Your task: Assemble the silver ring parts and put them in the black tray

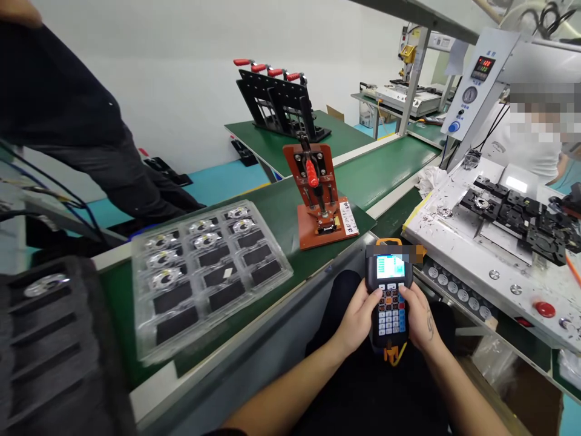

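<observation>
A black handheld controller (389, 297) with a lit screen and a coloured keypad sits above my lap. My left hand (358, 318) wraps its left side, thumb resting near the keys. My right hand (421, 316) grips the right side, thumb over the keypad. An orange cable hangs from the bottom of the controller.
A clear tray (206, 275) of small round metal parts lies on the green bench. An orange toggle-clamp jig (320, 203) stands behind it. To the right is a white machine table (499, 266) with black fixtures and a red button. A person in dark clothes (82, 133) stands at left.
</observation>
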Demonstrator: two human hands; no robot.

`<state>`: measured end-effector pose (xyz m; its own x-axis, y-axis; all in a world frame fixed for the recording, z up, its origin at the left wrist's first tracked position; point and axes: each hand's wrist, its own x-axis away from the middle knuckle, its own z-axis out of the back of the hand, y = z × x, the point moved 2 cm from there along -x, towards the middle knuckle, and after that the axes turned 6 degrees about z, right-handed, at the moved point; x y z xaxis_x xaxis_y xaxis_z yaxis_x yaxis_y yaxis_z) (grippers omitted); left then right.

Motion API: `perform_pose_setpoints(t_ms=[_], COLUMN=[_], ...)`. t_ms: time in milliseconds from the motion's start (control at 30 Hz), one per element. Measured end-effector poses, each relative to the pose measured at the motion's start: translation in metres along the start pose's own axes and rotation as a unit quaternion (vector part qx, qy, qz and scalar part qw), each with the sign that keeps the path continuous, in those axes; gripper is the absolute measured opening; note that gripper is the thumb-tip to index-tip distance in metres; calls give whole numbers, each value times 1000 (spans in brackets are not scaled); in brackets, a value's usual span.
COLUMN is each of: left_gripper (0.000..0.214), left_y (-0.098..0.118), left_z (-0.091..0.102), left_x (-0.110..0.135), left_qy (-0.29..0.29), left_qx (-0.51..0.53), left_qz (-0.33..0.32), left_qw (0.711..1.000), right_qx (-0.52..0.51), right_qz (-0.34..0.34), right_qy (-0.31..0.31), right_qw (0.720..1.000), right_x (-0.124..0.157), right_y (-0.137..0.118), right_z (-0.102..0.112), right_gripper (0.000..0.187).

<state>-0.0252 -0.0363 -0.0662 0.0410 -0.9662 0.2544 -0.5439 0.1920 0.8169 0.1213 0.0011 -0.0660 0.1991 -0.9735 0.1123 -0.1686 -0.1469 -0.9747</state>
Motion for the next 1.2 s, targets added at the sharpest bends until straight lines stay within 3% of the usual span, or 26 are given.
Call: perform_pose_setpoints(t_ms=[233, 467, 1200], left_gripper=[40, 39, 38], left_y=[5, 10, 3], left_z=[-7, -10, -1], left_x=[3, 3, 4], left_qy=[8, -7, -59], left_qx=[46, 79, 16], left_qz=[23, 21, -26], left_qw=[999, 997, 998], right_qx=[5, 86, 131], right_qz=[-2, -3, 10], right_qy=[-36, -98, -82], right_qw=[999, 991, 988], right_x=[8, 21, 27], right_y=[1, 3, -13], right_z=[5, 12, 5], right_gripper=[48, 52, 44])
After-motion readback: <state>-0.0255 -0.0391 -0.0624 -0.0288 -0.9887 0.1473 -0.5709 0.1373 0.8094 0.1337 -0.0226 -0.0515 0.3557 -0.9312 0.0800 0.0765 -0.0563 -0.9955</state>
